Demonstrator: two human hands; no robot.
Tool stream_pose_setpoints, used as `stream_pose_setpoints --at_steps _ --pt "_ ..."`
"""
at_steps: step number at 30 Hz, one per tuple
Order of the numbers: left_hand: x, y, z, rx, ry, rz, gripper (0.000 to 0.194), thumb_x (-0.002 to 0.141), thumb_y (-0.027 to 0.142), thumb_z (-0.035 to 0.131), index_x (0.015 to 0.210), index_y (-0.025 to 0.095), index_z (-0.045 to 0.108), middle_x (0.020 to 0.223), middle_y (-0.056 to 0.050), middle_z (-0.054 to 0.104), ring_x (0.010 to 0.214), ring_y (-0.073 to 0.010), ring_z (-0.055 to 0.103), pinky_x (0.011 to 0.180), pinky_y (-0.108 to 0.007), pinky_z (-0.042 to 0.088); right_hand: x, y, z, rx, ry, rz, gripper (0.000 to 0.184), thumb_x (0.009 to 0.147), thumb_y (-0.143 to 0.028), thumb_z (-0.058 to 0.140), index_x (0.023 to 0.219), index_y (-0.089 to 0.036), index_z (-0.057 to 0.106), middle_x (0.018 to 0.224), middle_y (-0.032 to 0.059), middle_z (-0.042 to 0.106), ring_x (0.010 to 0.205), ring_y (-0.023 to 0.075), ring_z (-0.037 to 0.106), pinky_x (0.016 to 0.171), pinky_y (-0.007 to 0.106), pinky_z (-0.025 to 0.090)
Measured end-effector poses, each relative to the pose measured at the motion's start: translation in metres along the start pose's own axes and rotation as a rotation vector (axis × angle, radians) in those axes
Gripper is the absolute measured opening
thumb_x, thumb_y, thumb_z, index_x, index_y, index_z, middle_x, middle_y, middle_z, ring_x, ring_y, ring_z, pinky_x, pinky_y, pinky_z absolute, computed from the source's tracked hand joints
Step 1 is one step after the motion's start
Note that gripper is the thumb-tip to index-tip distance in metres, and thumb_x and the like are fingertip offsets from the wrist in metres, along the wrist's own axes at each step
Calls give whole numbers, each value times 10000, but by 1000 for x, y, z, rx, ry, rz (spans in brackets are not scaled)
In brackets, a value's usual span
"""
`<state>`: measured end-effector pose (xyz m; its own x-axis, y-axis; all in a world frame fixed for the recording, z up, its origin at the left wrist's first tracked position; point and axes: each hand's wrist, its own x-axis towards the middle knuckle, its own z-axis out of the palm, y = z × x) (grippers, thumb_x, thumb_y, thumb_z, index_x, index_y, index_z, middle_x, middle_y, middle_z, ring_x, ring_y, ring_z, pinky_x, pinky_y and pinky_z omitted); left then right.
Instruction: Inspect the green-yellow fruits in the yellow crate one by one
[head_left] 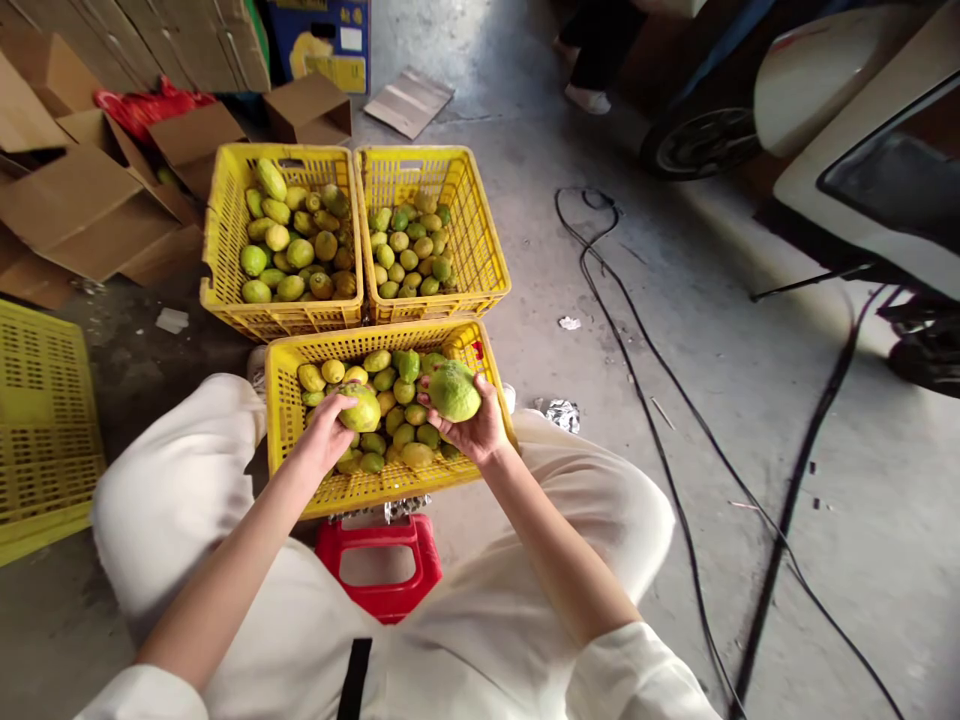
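My left hand (324, 432) is closed round a yellow-green fruit (363, 408) inside the near yellow crate (279, 420), which holds several green and yellow fruits. My right hand (477, 430) grips a larger green fruit (453, 390) just above the crate's right side. Two more yellow crates stand behind it: the far left crate (219, 240) with bigger fruits and the far right crate (480, 240) with smaller ones.
A red stool (379, 562) shows between my knees. An empty yellow crate (45, 420) lies at left. Cardboard boxes (90, 190) are piled at back left. Black cables (660, 400) run across the concrete floor at right, near a scooter (847, 150). Another person's feet (589, 95) are at the top.
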<state>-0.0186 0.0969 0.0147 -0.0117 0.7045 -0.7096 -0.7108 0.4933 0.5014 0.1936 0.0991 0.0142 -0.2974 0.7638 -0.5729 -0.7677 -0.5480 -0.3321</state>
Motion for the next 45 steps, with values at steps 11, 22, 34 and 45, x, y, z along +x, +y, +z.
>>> stream_pose_setpoints --at_steps 11,22,34,45 --pt "0 9 -1 -68 98 -302 226 931 282 453 984 136 617 772 -123 672 623 -221 661 435 -269 539 -1 0 -2 17 15 -52 307 841 -312 634 1108 -163 653 972 111 801 938 272 772 853 430 675" --pt "-6 15 2 65 50 -349 301 938 366 371 782 182 550 559 -77 588 283 -124 376 245 -199 201 10 16 -6 -150 260 269 199 1005 -354 552 1077 -180 617 779 55 717 599 180 693 385 186 475" --pt "-3 17 1 -41 256 -326 155 995 309 574 990 160 613 736 -73 653 601 -183 672 470 -244 590 39 37 3 -110 595 321 64 1020 -249 523 1044 -209 566 800 23 662 657 165 660 525 268 609" --pt "2 11 -8 -179 216 -295 132 1002 276 579 1093 185 607 936 -106 675 693 -189 662 526 -284 618 39 9 82 -38 -104 -84 334 1038 -285 419 1211 -187 688 1035 70 809 952 158 767 828 267 636"
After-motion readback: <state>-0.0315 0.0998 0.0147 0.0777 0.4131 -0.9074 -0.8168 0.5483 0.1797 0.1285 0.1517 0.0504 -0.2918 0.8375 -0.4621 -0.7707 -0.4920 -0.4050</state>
